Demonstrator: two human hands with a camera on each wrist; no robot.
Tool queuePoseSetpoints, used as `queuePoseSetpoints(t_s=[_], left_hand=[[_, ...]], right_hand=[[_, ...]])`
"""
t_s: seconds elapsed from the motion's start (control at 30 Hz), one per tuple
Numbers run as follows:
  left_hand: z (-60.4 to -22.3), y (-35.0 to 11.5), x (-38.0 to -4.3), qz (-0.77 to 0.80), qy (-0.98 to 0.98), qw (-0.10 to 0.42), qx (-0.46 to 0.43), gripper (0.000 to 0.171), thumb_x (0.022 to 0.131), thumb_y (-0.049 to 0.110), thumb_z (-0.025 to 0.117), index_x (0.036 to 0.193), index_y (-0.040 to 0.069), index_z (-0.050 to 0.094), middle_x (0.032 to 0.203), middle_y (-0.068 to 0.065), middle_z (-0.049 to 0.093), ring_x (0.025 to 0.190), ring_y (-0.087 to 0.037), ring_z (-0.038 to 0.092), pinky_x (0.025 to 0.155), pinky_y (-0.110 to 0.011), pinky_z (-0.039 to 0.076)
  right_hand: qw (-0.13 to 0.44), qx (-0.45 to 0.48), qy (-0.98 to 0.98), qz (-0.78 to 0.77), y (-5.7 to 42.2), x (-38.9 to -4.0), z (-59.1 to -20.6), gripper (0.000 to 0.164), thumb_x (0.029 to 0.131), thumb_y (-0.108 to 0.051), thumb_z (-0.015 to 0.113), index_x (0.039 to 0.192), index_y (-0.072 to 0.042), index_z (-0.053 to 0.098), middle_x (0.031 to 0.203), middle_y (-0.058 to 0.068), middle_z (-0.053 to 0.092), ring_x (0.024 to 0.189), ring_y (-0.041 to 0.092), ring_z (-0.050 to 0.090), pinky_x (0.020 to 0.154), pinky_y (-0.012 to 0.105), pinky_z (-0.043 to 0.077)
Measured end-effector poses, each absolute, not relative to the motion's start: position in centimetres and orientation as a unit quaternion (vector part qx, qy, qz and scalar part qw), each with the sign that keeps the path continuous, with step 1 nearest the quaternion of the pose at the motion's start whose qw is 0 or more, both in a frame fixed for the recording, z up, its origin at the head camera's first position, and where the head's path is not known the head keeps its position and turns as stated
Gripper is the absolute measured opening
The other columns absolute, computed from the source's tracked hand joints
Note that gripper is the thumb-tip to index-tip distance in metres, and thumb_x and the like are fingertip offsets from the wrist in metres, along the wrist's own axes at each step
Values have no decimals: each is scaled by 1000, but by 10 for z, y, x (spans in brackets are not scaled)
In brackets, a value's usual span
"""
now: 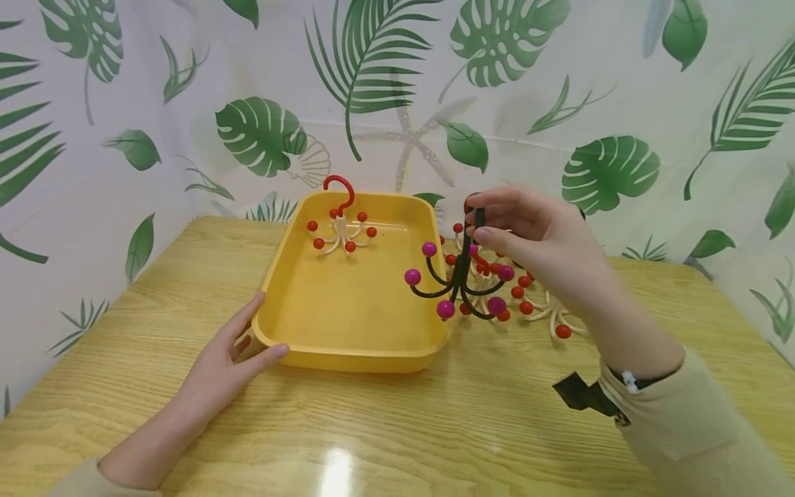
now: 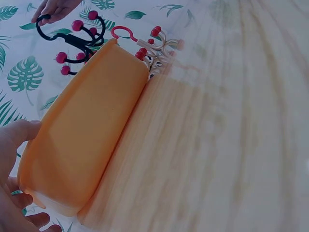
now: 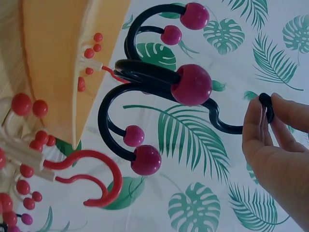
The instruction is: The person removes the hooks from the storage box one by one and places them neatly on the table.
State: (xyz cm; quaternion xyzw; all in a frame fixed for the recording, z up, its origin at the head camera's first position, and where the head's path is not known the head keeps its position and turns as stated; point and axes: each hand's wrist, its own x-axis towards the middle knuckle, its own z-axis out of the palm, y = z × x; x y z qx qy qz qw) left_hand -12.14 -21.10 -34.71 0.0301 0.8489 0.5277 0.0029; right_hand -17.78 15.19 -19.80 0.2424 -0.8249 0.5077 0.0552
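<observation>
My right hand (image 1: 546, 248) pinches the hooked top of a black multi-arm hanger (image 1: 461, 269) with magenta ball tips, held up beside the tray's right wall. In the right wrist view, thumb and fingertips close on the hook's end. My left hand (image 1: 217, 366) grips the near left corner of a yellow tray (image 1: 354, 362), thumb at the front rim and fingers along the left side. Inside the tray, at the far left, stands a cream hanger (image 1: 340, 235) with a red hook and red balls.
Several more cream hangers with red balls (image 3: 29, 159) stand on the wooden table (image 1: 385, 428), right of the tray, partly hidden behind the black hanger and my right hand. A leaf-patterned cloth (image 1: 397, 90) hangs behind the table.
</observation>
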Motion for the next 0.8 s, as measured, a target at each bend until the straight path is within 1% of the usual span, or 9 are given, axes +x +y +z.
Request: queuePoseSetpoints(t_s=[0.1,0.3,0.43,0.57,0.8], left_hand=[[-346,-211,-121,528,849,5,28,88,87,39,69,155,24,15,158,-10,13,142,-33,16,113,-53,24],[-346,-211,-121,527,849,5,24,88,87,40,69,155,24,15,158,-10,14,142,-34,17,113,-53,24],[-345,-211,-121,527,850,5,23,88,87,41,69,154,25,16,158,-11,14,142,-34,18,113,-52,24],[-345,-211,-121,524,851,5,24,88,87,41,69,155,24,15,158,-11,14,142,-34,18,113,-52,24],[-346,-211,-121,522,853,3,26,88,87,40,70,155,23,15,158,-11,15,142,-34,18,112,-52,25]], right_hand=[[59,234,-831,501,162,-173,-200,33,91,-13,66,123,-7,60,110,10,64,96,18,65,78,23,56],[57,235,-848,472,182,-169,-207,34,92,-14,65,125,-8,59,108,4,66,94,13,65,73,20,55],[44,238,-853,462,193,-168,-214,34,92,-15,65,126,-8,58,108,4,66,94,14,65,74,19,55],[23,239,-852,466,201,-167,-222,33,93,-13,63,125,-8,58,111,7,66,95,14,65,75,21,56],[22,232,-865,445,207,-166,-233,33,92,-14,65,123,-6,59,105,1,68,93,13,66,72,21,56]])
